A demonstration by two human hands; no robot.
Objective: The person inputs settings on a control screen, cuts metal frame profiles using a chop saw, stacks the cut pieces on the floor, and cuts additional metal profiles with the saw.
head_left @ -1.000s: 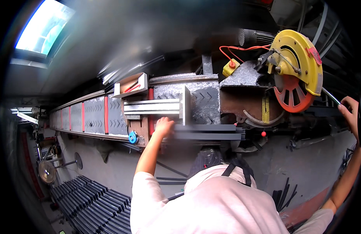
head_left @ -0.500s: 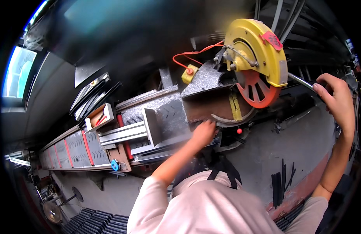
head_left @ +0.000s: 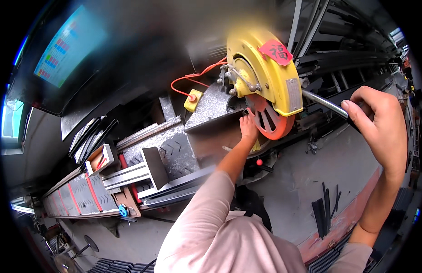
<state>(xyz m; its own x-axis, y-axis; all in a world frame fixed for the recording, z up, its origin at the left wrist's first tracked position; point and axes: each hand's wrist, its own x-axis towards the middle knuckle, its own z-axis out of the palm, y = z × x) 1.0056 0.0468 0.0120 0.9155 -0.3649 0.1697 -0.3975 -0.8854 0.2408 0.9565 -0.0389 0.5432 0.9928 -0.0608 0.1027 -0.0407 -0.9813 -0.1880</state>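
Observation:
A yellow cutting saw [head_left: 265, 68] with an orange-red slotted disc guard [head_left: 271, 122] stands over the brown saw table [head_left: 211, 141]. My right hand [head_left: 377, 120] is wrapped round the black end of the saw's metal pull handle [head_left: 327, 103]. Beside the left edge of the disc guard is my left hand [head_left: 248, 128], fingers stretched up and away from me with nothing visible in them. Whether its fingertips touch the guard or the fence behind cannot be made out. A red ball knob [head_left: 259, 162] sits below the saw table's front edge.
Left of the saw runs a long bed [head_left: 174, 152] with red bars and a metal stop block [head_left: 155, 168]. A small open box [head_left: 100, 160] and a blue knob [head_left: 123, 209] are on it. Dark bars [head_left: 322, 211] lie at lower right; a lit screen [head_left: 69, 48] hangs upper left.
My left hand has gone from the saw table's front edge up beside the disc guard. The right hand keeps its hold on the handle. The view has turned, shifting the saw leftward in it.

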